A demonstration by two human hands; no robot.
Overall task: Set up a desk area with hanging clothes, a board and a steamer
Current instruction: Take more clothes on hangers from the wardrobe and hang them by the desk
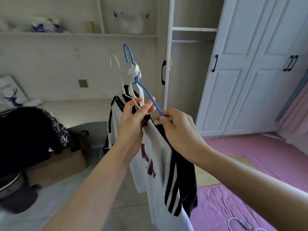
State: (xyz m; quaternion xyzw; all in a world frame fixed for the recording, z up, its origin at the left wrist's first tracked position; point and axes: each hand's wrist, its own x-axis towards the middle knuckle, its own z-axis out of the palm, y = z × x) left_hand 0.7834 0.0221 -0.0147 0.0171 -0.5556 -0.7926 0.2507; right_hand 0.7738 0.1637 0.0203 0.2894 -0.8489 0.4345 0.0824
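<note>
A blue wire hanger (146, 92) with white cloth knotted near its hook stands raised in front of me. My right hand (176, 129) grips its lower arm. A white T-shirt with dark red print (155, 165) and black striped sleeves hangs from it. My left hand (133, 120) holds a white hanger (124, 90) and the shirt's collar, with its fingers stretched toward the blue hanger. A second white and black garment (115, 117) hangs behind my left hand. No board or steamer is in view.
A desk surface (75, 110) and shelves lie behind the clothes. A dark garment (28, 134) lies over a cardboard box (61, 165) at the left. White wardrobe doors (250, 80) stand at the right above a pink mat (250, 150). A white cable (241, 225) lies on the mat.
</note>
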